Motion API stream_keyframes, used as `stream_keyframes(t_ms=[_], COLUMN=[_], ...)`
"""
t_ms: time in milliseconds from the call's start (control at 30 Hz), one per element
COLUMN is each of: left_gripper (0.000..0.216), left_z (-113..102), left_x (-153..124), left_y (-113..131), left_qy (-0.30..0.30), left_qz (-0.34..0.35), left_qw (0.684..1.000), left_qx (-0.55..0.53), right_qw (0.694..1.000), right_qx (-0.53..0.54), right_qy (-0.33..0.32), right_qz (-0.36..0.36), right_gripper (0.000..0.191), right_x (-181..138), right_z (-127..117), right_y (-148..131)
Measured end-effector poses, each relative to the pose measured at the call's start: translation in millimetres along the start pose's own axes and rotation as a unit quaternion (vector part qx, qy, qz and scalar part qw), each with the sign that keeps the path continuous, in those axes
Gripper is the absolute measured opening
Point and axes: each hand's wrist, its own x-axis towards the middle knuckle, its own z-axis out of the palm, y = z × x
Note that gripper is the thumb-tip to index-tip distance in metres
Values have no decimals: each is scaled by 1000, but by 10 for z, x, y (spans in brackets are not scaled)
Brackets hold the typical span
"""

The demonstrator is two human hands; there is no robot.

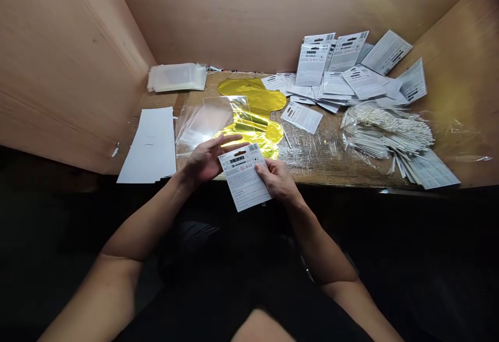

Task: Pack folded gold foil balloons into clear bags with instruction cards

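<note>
A white printed card (244,176) with a barcode is held over the table's front edge. My right hand (277,180) pinches its right side with thumb and fingers. My left hand (206,158) is at the card's left edge, fingers stretched out behind it. Just beyond the hands lies a folded gold foil balloon (253,132), with more gold foil (253,94) further back. A clear plastic sleeve (205,121) lies left of the foil.
A pile of printed cards (351,69) spreads at the back right. A bag of white sticks (388,134) lies at right. White sheets (150,147) sit at left, clear sleeves (177,77) at back left. Wooden walls (58,61) enclose the table.
</note>
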Motion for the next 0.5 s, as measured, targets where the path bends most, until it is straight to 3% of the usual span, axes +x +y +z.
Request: stream_keyframes(t_ms=[167,300,433,500], left_gripper=[52,78,77,72], left_z=[84,116,128,180], left_x=[-38,-19,34,40], left_y=[-306,-380,-411,-515], left_qy=[20,45,87,101], left_qz=[27,82,133,132], left_qw=[999,996,986,985], left_qx=[-19,-15,-41,-43], right_qw=[995,997,985,979], right_qx=[-70,50,165,195], right_qy=[68,62,23,33], right_qz=[-36,-6,45,58], right_gripper=[42,50,63,61], right_x=[36,19,-132,-207], right_z=[-38,-120,-55,48], right_y=[128,210,350,435])
